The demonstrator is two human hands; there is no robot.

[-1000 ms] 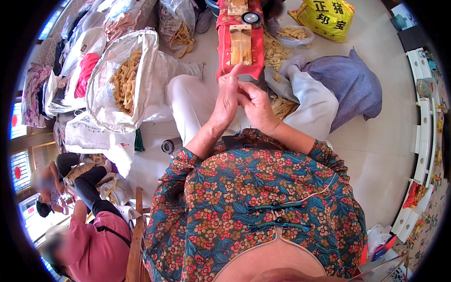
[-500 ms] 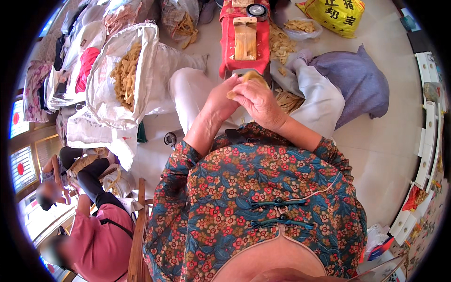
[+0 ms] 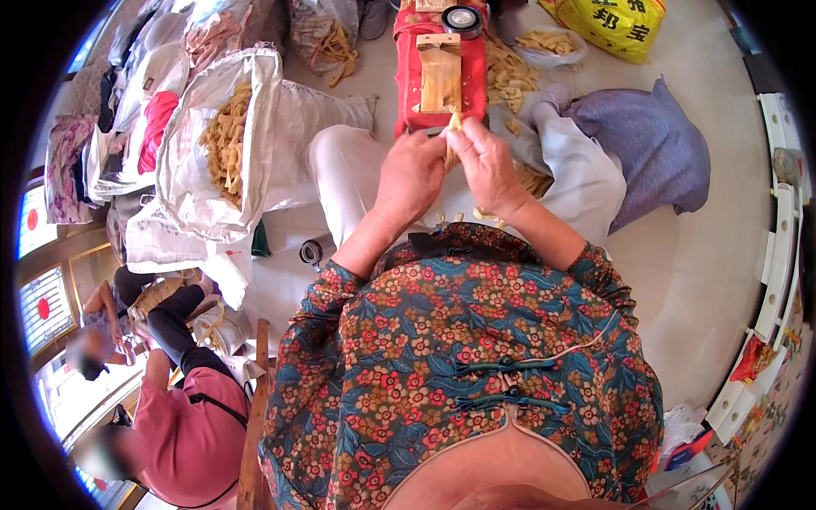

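Observation:
My left hand (image 3: 412, 177) and my right hand (image 3: 487, 163) meet over my lap and together pinch a small pale wooden piece (image 3: 453, 127). Its tip sticks up between my fingers, just in front of a red machine (image 3: 410, 72) that carries a light wooden block (image 3: 442, 78) on top. Small pale wooden bits (image 3: 476, 212) lie on my lap below the hands.
A white sack (image 3: 191, 161) full of tan wooden pieces stands at the left. More pieces are heaped (image 3: 510, 72) right of the machine. A yellow bag (image 3: 616, 25) and a blue-grey cloth (image 3: 654, 144) lie at the right. Two people (image 3: 183, 416) sit at lower left.
My hands have risen from my lap toward the red machine, still closed together on the small wooden piece. The view has tilted slightly.

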